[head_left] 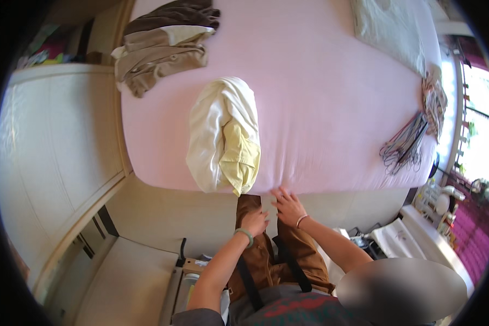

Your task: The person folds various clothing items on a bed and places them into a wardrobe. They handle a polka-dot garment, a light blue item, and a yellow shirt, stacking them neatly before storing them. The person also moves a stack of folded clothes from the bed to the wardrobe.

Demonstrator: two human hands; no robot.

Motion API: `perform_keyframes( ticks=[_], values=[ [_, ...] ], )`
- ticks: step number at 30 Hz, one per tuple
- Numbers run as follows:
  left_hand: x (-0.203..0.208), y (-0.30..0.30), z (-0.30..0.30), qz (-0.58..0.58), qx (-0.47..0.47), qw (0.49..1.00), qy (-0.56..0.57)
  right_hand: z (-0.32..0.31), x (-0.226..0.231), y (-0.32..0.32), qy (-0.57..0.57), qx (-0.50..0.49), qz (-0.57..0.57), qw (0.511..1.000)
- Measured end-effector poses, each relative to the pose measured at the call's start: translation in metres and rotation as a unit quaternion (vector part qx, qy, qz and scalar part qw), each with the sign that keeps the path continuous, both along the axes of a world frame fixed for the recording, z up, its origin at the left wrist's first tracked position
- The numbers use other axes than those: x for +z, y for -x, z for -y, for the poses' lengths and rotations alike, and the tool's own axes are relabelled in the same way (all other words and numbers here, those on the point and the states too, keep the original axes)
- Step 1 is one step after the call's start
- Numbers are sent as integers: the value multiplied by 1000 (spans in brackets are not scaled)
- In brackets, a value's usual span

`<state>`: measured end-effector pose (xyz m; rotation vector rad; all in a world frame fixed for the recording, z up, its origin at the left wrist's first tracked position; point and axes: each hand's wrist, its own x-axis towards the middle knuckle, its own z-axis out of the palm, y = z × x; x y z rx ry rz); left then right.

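A bunched white garment point(209, 125) with a pale yellow garment point(242, 157) against its right side lies near the front edge of the pink-sheeted bed point(309, 98). My right hand point(289, 206) is at the bed's front edge, to the right of the bundle, with its fingers apart and nothing in them. Lower and to the left, my left hand point(255, 221) is over the brown trousers point(255, 266) I wear. Its fingers are loosely bent and a little apart, and no held thing shows. A green bangle circles my left wrist, and a thin band my right.
Brown and beige clothes point(165, 49) lie at the bed's far left. Thin hangers point(407, 142) are bunched at the right, beside a patterned cloth point(433, 103). A pale sheer cloth point(391, 32) lies far right. A white cabinet point(60, 136) borders the bed's left side.
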<state>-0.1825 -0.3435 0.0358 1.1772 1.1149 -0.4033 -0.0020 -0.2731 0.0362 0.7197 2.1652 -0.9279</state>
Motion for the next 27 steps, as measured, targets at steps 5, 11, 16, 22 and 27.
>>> perform_keyframes(
  ticks=[5,11,16,22,27],
  values=[
    [73,1,35,177,539,806,168,-2,37,-13,461,-461,-35,757],
    [248,29,32,432,824,358,-75,-70,217,65,546,-558,-365,508],
    [345,61,92,538,807,148,-194,-34,323,156,647,-471,-366,476],
    [407,100,218,530,787,-21,-316,102,395,272,766,-347,-281,462],
    [436,129,342,495,757,-133,-406,233,417,330,788,-286,-167,519]
  ],
)
